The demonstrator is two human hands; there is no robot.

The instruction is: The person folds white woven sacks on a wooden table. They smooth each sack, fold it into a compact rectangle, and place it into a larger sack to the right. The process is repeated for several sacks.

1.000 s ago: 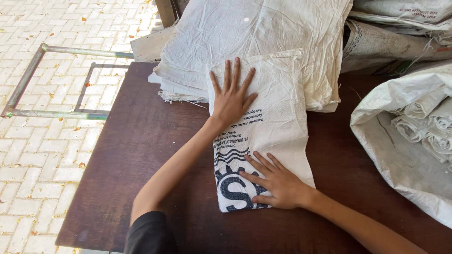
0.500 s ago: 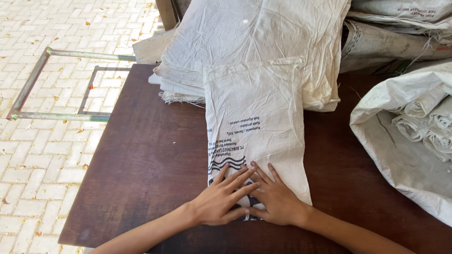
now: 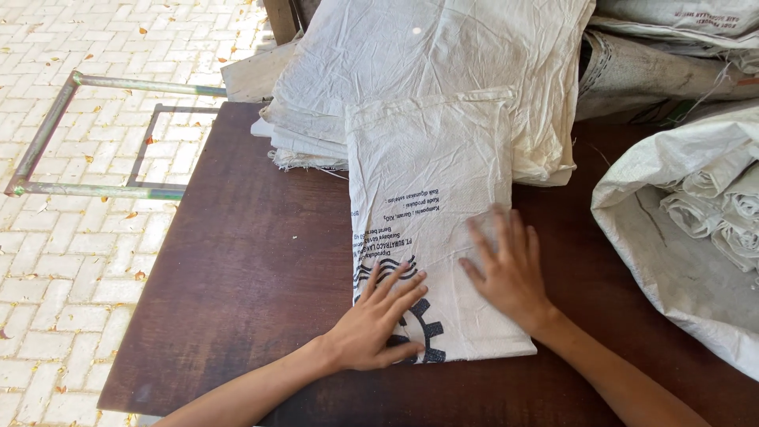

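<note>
— What packaging is on that brown table?

— A folded white woven sack point(image 3: 427, 213) lies flat in the middle, with black lettering and a black gear-shaped emblem near its lower end. Its top overlaps a stack of white sacks point(image 3: 427, 71) behind it.

— And to the right?

— A big open white sack point(image 3: 680, 253) holds rolled-up sacks point(image 3: 727, 198). More worn, greyish sacks point(image 3: 672, 47) lie heaped at the back.

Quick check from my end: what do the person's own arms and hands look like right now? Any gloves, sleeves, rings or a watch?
Both are bare. The left hand and the right hand wear no gloves, and no ring, watch or wristband shows. Both forearms are uncovered as far as the bottom edge of the picture, with no sleeve in view. The right hand's fingertips are slightly blurred.
</note>
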